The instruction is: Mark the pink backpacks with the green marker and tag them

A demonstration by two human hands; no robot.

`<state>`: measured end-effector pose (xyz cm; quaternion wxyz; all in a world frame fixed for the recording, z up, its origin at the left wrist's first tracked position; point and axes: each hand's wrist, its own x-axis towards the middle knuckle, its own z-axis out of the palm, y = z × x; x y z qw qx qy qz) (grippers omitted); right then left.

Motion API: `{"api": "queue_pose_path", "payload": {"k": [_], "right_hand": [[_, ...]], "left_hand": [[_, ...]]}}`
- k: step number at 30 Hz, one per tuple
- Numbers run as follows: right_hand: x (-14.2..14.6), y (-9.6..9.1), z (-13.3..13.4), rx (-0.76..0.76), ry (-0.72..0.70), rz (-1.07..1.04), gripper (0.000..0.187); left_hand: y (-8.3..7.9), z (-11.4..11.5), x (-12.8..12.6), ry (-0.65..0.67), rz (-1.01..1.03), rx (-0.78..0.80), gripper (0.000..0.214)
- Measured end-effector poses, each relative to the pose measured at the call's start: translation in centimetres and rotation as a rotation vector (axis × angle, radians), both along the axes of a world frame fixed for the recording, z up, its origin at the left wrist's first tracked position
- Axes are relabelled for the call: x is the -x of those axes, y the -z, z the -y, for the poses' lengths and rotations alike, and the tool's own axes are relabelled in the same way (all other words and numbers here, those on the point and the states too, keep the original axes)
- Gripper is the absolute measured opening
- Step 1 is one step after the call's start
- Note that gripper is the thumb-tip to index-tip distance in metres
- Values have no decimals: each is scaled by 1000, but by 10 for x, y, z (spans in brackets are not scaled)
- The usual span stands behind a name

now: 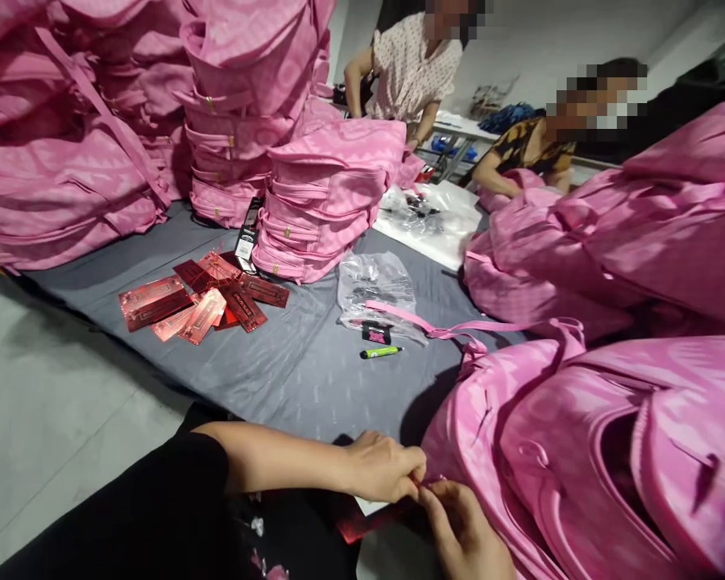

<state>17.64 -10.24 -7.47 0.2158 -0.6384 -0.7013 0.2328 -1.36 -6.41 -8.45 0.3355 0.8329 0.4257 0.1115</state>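
Observation:
My left hand (382, 467) and my right hand (462, 528) meet at the bottom of the view, fingers pinched together at the edge of a pink bag (586, 451) lying on its side. What the fingertips grip is too small to name. A red tag (366, 524) lies just under my hands. A pink strap (435, 329) runs from the bag across the grey cloth (290, 362).
Several red tags (202, 300) lie scattered on the cloth, with a green marker (379, 352) and a clear plastic bag (374, 290) nearby. Tall stacks of pink bags (229, 105) stand behind and at right (652, 234). Two other people (411, 68) work at the far side.

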Motion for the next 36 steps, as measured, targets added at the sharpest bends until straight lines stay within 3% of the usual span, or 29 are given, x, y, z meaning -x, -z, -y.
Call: {"api": "queue_pose_path", "payload": {"k": [4,11,16,20,24,28,31,36], "right_hand": [[-5,8,1,17,35,-37,45],[-11,23,3,-99,67,-102,45],[-11,34,11,-333,5,-38,38],[-33,38,12,-481,-63,-88,32],[-73,36,16,-434,-66,-101,29],[-96,32,30,-403,53,-100,26],[-89,33,40,-385,122,-133,25],[-67,33,42,-349,198,-214,24]], "left_hand": [[-3,7,-2,-20,-5,30,21],[-11,17,-11,-93,-33,12,20],[-14,26,-23,-160,-71,-32,20],[-10,31,-48,-129,-80,-17,20],[-6,34,-87,-136,-78,-22,20],[-7,38,-114,-122,-53,-13,27],[-7,40,-113,-61,-37,8,19],[-12,38,-96,-84,-36,-50,21]]}}
